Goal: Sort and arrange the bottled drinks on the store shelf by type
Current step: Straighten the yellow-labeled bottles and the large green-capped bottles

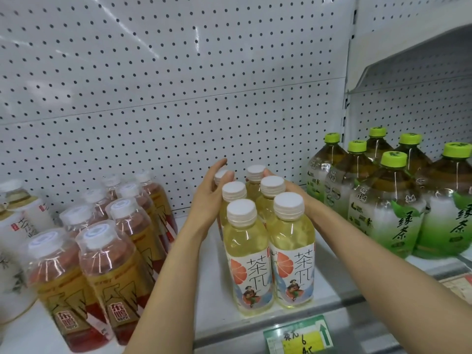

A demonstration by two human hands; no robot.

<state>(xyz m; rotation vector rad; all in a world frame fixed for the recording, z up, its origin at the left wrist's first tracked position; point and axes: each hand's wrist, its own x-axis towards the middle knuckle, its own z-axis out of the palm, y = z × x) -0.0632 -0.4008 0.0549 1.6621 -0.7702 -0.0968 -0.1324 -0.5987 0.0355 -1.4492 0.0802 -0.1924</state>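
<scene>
Bottles of pale yellow tea (246, 254) with white caps stand upright in two rows of three near the middle of the shelf (212, 320), the front pair close to its front edge, labels with an orange slice facing out. The left hand (208, 198) reaches along the left side of the group, its fingers (224, 178) curled around a bottle at the back of the left row. The right hand (288, 189) comes in from the right side, mostly hidden behind the caps; its fingers touch the rear bottles of the right row, but whether they curl round one cannot be told. Towards the shelf's left edge, shrink-wrapped red tea bottles (102, 267) with gold labels stand in rows, and white bottles (15, 226) sit at the far left. On the neighbouring shelf section to the right, large green tea bottles (388, 205) with lime caps are clustered. A green and yellow price tag (301, 337) hangs on the front edge, and a white pegboard (166, 85) forms the back wall.
</scene>
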